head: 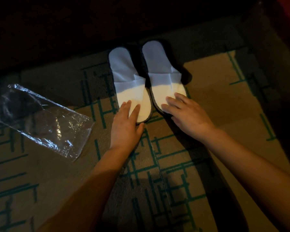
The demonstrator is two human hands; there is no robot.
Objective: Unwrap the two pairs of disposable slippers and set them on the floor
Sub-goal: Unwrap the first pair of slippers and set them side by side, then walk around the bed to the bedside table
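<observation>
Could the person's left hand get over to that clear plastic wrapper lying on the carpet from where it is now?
Probably yes. The left hand rests flat on the left white slipper, holding nothing, and only bare patterned carpet lies between it and the crumpled clear plastic wrapper.

No text, label, brand, number or sign can be read anywhere in the view. The white slippers (147, 84) carry no legible print, the clear plastic wrapper (45, 121) shows only glare and creases, and the green lines on the carpet (208, 91) form an abstract pattern, not letters.
</observation>
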